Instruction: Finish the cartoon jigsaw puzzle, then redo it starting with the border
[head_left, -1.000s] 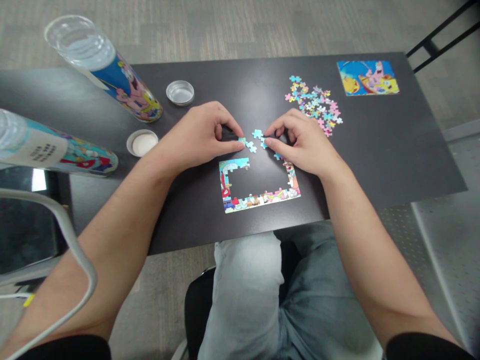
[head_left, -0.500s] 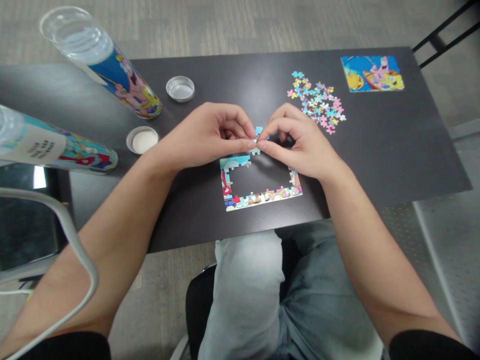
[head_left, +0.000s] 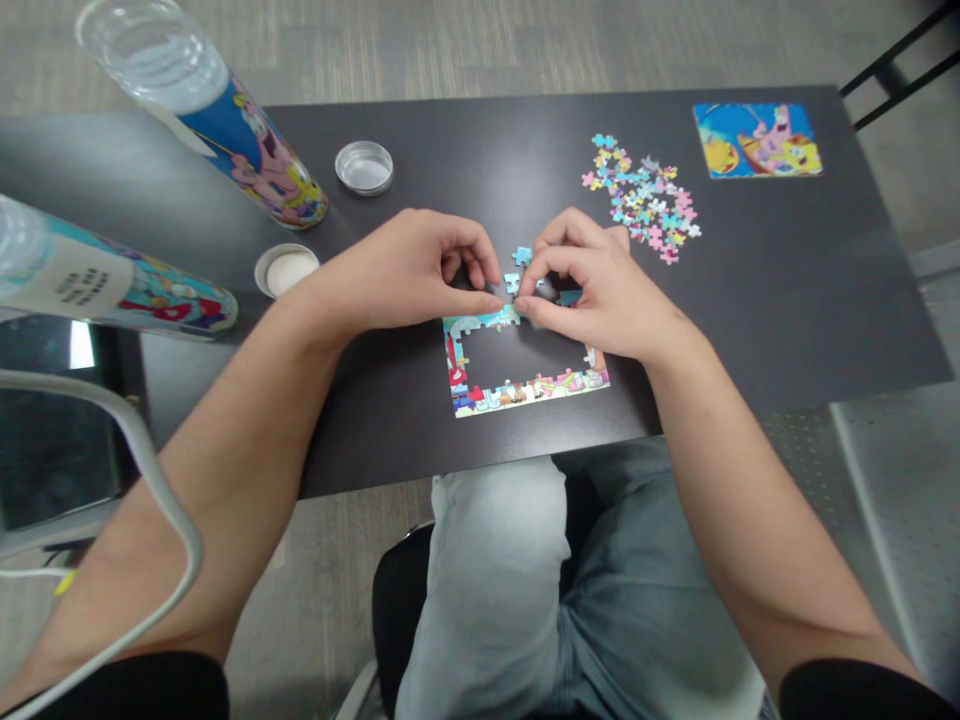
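Observation:
On the dark table a partly joined puzzle border [head_left: 532, 392] frames bare tabletop. A light-blue and green puzzle piece [head_left: 511, 314] lies at the right end of its upper row. My left hand [head_left: 431, 270] has its thumb on that row by the piece, the index finger apart from the thumb and other fingers curled. My right hand [head_left: 592, 280] pinches at the piece's upper right edge, thumb and index close together. Just above lie loose blue pieces [head_left: 522, 256], partly hidden by the right hand. Another blue piece [head_left: 570, 298] shows under the right palm.
A heap of loose puzzle pieces [head_left: 652, 200] lies to the upper right, with a picture card [head_left: 757, 142] beyond. Two picture-wrapped clear tubes [head_left: 255, 150] stand at the left near a clear lid [head_left: 364, 167] and a white lid [head_left: 289, 272]. A pale cable [head_left: 169, 510] crosses the lower left.
The puzzle piece held between both hands has come down against the upper border row. My left index finger has parted from the thumb. The whole view has shifted slightly.

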